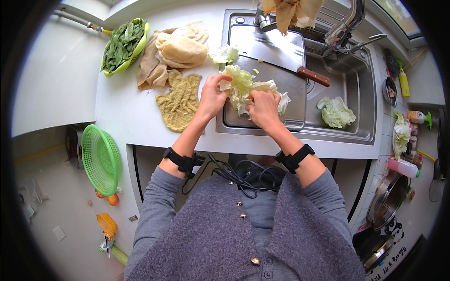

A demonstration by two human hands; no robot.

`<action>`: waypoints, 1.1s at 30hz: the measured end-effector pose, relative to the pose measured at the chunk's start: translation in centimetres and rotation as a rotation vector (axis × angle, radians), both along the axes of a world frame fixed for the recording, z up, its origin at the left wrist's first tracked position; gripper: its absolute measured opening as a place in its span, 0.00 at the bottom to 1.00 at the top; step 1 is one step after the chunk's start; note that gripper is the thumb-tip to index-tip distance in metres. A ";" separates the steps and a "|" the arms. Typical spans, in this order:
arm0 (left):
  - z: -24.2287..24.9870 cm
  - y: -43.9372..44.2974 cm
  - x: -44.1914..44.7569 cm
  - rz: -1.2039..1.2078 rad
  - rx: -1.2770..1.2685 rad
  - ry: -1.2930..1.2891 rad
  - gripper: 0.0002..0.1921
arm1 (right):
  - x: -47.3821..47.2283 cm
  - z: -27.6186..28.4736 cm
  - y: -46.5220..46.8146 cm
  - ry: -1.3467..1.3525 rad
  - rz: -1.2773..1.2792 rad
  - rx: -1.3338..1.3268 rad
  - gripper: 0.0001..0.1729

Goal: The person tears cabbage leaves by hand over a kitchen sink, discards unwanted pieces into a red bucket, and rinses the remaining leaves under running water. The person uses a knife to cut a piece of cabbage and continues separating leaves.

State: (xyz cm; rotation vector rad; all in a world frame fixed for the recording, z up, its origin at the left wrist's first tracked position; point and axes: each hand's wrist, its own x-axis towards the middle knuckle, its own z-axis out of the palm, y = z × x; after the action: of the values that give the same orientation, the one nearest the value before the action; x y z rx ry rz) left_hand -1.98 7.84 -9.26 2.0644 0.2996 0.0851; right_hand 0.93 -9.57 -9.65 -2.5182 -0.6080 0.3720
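My left hand (212,95) pinches the left edge of pale green cabbage leaves (240,81) between thumb and fingers. My right hand (264,108) has its fingers curled into the same leaves, a little to the right. They are over a stainless steel board (289,102) that covers the left part of the sink. A broad cleaver blade (272,45) lies flat behind the hands, its wooden handle (314,76) reaching over the open basin. One loose cabbage piece (225,54) rests at the sink's left rim. A larger cabbage piece (336,112) sits in the basin.
Left on the counter are a green basket of flat bean pods (123,47), a beige cloth (182,45) and a yellowish towel (180,102). A green plastic colander (102,159) stands farther left. The faucet (346,28) and a hanging cloth (293,14) are behind the sink.
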 end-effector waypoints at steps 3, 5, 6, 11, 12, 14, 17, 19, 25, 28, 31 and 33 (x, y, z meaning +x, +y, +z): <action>-0.2 0.4 0.2 0.007 -0.007 -0.007 0.18 | -0.1 -0.5 -0.7 -0.088 0.022 0.192 0.14; -0.2 0.6 0.3 -0.001 0.038 -0.012 0.18 | 0.1 -0.4 -1.3 -0.075 0.056 0.303 0.11; -0.2 0.7 0.3 -0.003 0.060 -0.007 0.18 | 0.2 -0.3 -1.6 -0.033 0.066 0.324 0.11; -0.3 0.1 0.6 0.029 0.006 -0.042 0.18 | -0.1 1.2 -3.0 -0.024 0.066 0.481 0.11; -0.4 0.0 0.6 0.035 -0.005 -0.073 0.18 | -0.2 1.5 -3.1 -0.057 0.058 0.496 0.11; -0.6 -0.2 0.8 0.026 0.060 -0.074 0.18 | -0.3 2.1 -3.4 -0.122 0.041 0.526 0.11; -0.8 0.2 1.2 0.068 0.204 -0.103 0.18 | -0.6 3.0 -4.4 -0.014 0.000 0.496 0.10; -0.8 0.6 1.3 0.088 0.244 -0.098 0.18 | -0.6 3.4 -5.3 0.144 -0.058 0.576 0.10; 0.5 -0.5 0.7 0.047 0.752 -0.239 0.20 | 0.0 4.3 -6.2 0.358 -0.181 0.870 0.10; 3.2 -1.4 -0.3 0.085 0.573 -0.421 0.19 | 0.2 5.3 -6.3 0.419 -0.272 0.939 0.13; 5.9 -3.7 -1.7 0.043 -0.364 -0.037 0.20 | -0.1 6.5 -6.8 0.371 -0.342 0.865 0.17; 7.0 -6.2 -2.5 -0.073 -0.423 0.007 0.27 | -0.5 7.2 -6.9 0.280 -0.361 0.807 0.19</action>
State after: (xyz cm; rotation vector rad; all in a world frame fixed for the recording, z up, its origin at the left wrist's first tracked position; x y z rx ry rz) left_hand -4.44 1.67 -2.24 1.6531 0.2240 -0.0284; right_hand 0.42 -16.49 -2.49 -1.7070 -0.1305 0.2636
